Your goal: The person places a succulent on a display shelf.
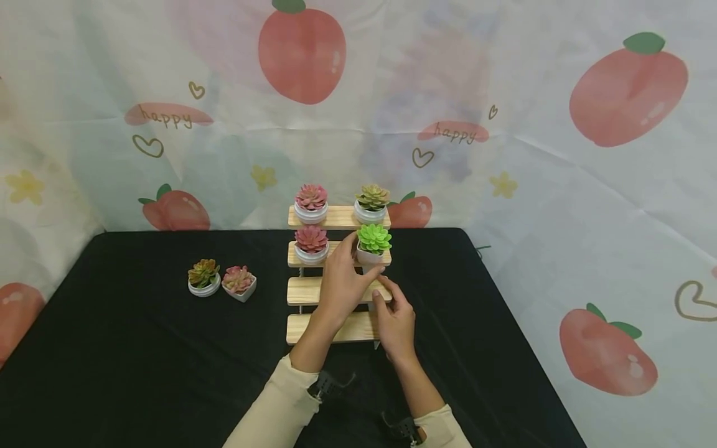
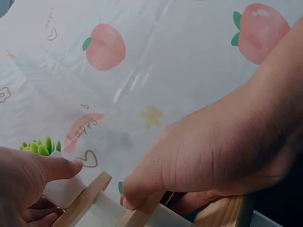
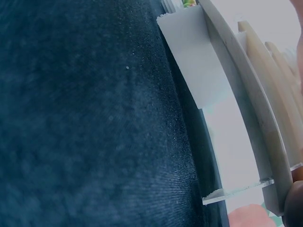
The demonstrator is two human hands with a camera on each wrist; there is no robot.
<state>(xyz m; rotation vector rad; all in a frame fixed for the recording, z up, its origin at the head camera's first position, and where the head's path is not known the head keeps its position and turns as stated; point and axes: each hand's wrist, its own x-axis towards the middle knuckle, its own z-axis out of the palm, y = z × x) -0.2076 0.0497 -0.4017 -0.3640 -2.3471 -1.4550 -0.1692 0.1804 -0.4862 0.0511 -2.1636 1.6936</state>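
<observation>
A four-step wooden display stand [image 1: 302, 290] carries succulents in white pots. My left hand [image 1: 343, 285] holds the white pot of a bright green succulent [image 1: 374, 239] at the right end of the second step from the top. Its thumb [image 2: 64, 168] lies along the pot in the left wrist view, other fingers partly hidden. With thumb and fingers, my right hand [image 1: 396, 320] grips the right end of the step below. Two pink succulents [image 1: 311, 197] stand one above the other at the left of the upper two steps. A yellowish-green succulent [image 1: 372, 198] stands top right.
On the black cloth [image 1: 140, 367] left of the stand are a brownish-green succulent [image 1: 204, 274] in a round pot and a pink one [image 1: 238, 280] in an angular pot. Behind the table hangs a peach-print curtain [image 1: 358, 87]. The stand's clear side support [image 3: 236, 191] shows in the right wrist view.
</observation>
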